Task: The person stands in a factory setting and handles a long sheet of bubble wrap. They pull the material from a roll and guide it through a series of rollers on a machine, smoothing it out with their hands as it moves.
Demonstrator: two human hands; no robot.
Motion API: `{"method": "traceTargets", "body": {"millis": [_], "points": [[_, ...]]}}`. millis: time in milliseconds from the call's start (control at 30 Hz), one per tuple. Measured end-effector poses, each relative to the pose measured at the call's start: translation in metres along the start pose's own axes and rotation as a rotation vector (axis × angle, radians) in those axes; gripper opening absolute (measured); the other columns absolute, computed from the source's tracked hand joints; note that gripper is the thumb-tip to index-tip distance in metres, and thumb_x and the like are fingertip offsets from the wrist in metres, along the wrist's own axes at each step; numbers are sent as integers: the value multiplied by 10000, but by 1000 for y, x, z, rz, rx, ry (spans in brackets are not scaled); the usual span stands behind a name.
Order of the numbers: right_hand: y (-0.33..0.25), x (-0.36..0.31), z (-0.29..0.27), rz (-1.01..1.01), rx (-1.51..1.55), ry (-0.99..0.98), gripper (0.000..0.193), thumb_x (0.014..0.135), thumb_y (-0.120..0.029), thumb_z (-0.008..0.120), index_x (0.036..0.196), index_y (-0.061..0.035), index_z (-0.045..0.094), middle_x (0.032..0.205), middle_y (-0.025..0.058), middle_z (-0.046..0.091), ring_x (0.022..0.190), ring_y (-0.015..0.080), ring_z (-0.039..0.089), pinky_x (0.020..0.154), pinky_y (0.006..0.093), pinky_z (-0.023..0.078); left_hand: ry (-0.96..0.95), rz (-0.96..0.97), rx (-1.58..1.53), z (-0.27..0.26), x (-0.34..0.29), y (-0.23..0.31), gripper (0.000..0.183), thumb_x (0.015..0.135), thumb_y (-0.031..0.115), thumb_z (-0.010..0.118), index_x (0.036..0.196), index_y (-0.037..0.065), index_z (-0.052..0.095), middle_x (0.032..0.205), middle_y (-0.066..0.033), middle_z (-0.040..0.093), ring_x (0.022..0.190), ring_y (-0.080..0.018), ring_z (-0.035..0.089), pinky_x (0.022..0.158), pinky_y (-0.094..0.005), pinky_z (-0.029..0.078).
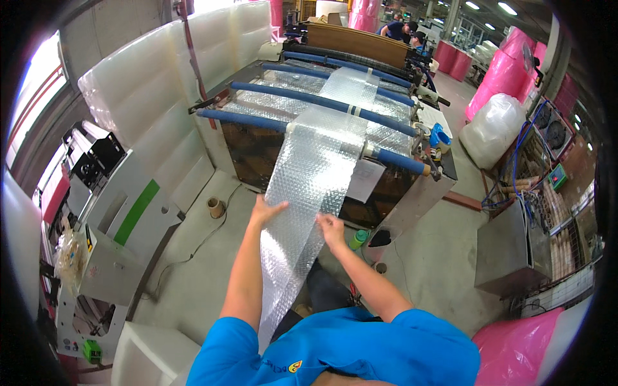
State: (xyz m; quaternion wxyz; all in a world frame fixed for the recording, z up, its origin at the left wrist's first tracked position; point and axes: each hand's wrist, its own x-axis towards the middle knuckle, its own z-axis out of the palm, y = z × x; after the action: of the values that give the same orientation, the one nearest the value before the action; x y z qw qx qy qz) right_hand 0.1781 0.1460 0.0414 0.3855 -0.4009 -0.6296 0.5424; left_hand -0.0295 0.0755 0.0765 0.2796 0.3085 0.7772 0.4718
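Note:
A long strip of clear bubble wrap (pixel 309 167) hangs over the blue rollers (pixel 241 120) of a wide machine and runs down toward my body. At its left edge, my left hand (pixel 265 211) is closed on it, with the thumb lying on top and the fingers mostly hidden behind. My right hand (pixel 331 229) pinches the right edge a little lower down. Between the two hands the strip is stretched fairly flat and shiny. Its lower end passes in front of my legs and out of sight by my blue shirt.
Under the machine's right side stands a green bottle (pixel 359 239). A cardboard core (pixel 215 206) and a cable lie on the floor at left. A grey machine (pixel 122 212) stands left, a metal cabinet (pixel 512 251) right. Pink rolls (pixel 505 74) and people (pixel 399 29) are farther back.

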Motion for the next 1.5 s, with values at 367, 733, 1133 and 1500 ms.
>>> {"method": "traceTargets", "body": {"millis": [367, 733, 1133, 1500], "points": [[-55, -92, -3, 104, 358, -423, 220, 816, -194, 523, 871, 2, 607, 776, 42, 606, 673, 86, 549, 592, 201, 425, 339, 101, 221, -84, -117, -10, 400, 662, 355, 652, 776, 2, 500, 732, -156, 567, 690, -236, 548, 638, -340, 420], [-51, -121, 26, 411, 217, -263, 214, 735, -251, 634, 778, -45, 594, 663, -2, 518, 618, 73, 499, 468, 212, 438, 284, 141, 30, -57, -108, -50, 352, 747, 339, 569, 783, -6, 508, 633, -148, 536, 565, -192, 501, 551, -321, 400], [34, -104, 27, 145, -125, -71, 234, 704, -242, 662, 659, -20, 602, 531, -5, 516, 485, 49, 438, 431, 214, 341, 212, -147, 389, -13, -88, -81, 420, 799, 452, 429, 797, 34, 480, 798, -168, 571, 788, -350, 531, 672, -427, 397], [67, -76, 22, 191, -197, -112, 278, 672, -317, 676, 658, -43, 628, 510, 13, 539, 489, 51, 463, 469, 235, 370, 120, -125, 436, 13, -50, -108, 448, 817, 458, 382, 875, 22, 465, 860, -212, 558, 838, -390, 511, 725, -449, 390]]}}
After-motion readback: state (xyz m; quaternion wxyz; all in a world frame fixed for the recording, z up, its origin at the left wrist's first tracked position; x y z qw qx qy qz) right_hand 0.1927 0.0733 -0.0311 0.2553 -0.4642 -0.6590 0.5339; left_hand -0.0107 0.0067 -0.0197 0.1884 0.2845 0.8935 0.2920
